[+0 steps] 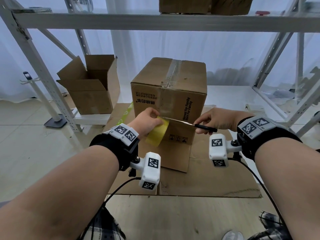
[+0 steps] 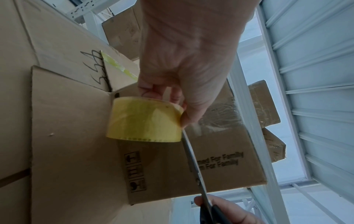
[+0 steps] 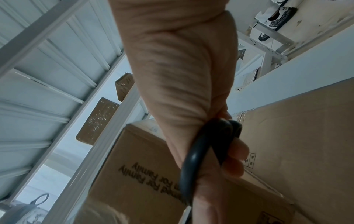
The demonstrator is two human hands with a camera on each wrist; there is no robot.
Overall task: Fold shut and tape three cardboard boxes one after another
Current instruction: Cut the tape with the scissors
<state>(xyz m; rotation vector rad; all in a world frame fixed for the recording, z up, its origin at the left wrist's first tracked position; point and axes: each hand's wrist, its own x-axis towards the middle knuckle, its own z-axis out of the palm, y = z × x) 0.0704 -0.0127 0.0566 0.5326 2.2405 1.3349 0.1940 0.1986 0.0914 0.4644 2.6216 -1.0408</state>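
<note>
Yellow tape roll (image 1: 158, 132) hangs pinched in the left hand (image 1: 147, 121) fingers against the closed box (image 1: 170, 94) front, keeping the strip taut; right hand (image 1: 213, 121) fingers clamp the scissors (image 1: 188, 123), blades reaching toward the left fingertips, likely to cut the tape. Open box (image 1: 90, 85) waits beyond the left hand.

yellow tape roll (image 1: 158, 132), brown box (image 1: 171, 94), black-handled scissors (image 1: 190, 123)

Cool, even daylight from behind; wide-angle bending at edges, wrist views softly blurred.
</note>
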